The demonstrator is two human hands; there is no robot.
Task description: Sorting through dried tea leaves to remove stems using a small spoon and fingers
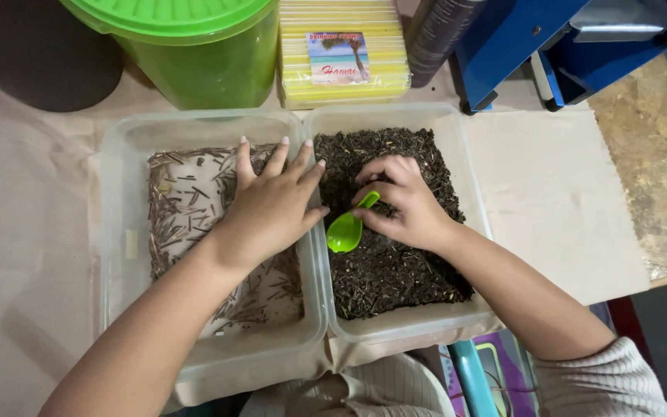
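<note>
The right hand (407, 202) closes its fingers around the handle of a green scoop (347, 229), whose bowl lies on dark crumbled leaves (395, 270) in 1 clear tub (465, 166). Just left of that tub, the left hand (272, 205) rests open, fingers spread, gripping nothing, on thin twigs (183, 205) in a second clear tub (121, 232). Behind both tubs stand a green lidded bucket (194, 46) and a yellow pack (341, 50).

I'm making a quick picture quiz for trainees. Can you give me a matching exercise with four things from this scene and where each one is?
Things:
1. green scoop
2. left hand
3. green bucket
4. yellow pack

Places:
A. behind the right tub
B. held by the right hand over dark crumbly material
C. behind the left tub
D. flat in the tub of thin sticks

Pairs: 1-B, 2-D, 3-C, 4-A
</note>
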